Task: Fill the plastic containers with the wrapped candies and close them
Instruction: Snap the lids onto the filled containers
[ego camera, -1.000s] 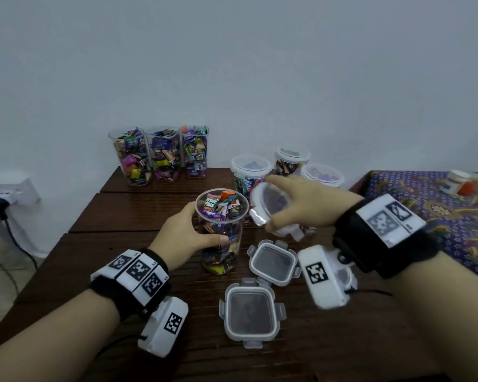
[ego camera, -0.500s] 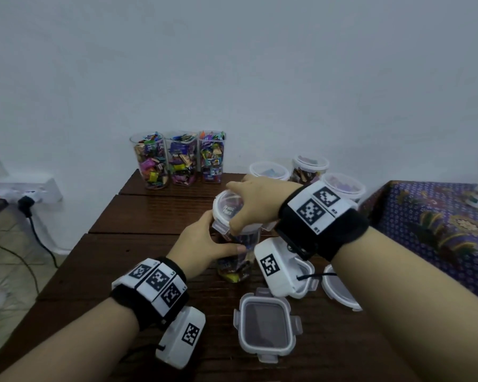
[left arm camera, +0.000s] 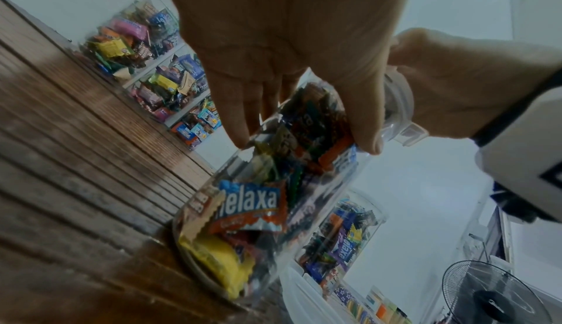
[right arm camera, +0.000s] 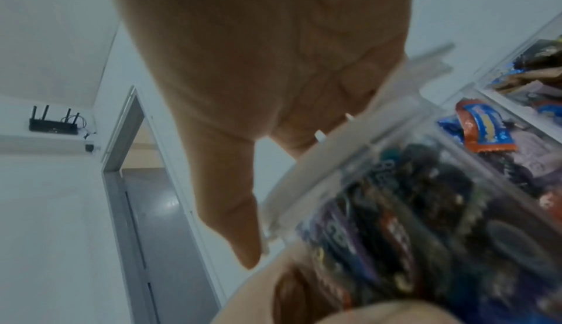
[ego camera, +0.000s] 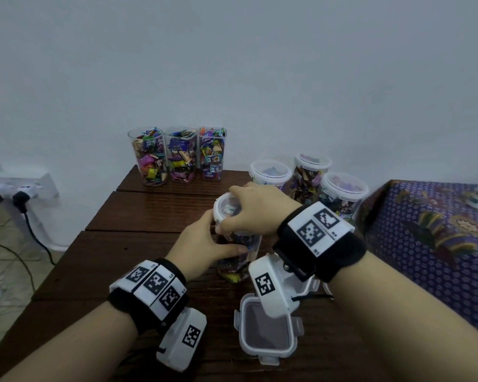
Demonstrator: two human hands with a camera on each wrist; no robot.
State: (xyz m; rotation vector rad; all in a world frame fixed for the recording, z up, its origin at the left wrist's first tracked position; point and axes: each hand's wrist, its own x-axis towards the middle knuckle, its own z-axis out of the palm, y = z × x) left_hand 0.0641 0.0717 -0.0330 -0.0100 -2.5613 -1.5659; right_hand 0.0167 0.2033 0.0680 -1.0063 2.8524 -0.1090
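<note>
Left hand (ego camera: 204, 244) wraps the tall clear plastic candy-filled container (ego camera: 239, 253) on the dark wood table (ego camera: 127, 244); right hand (ego camera: 255, 210) grips the round white-rimmed lid (ego camera: 228, 209) on top of it, w/ fingers curled.

Pale wall (ego camera: 260, 64), dark wooden table (ego camera: 149, 216), patterned purple cloth (ego camera: 425, 244)
</note>
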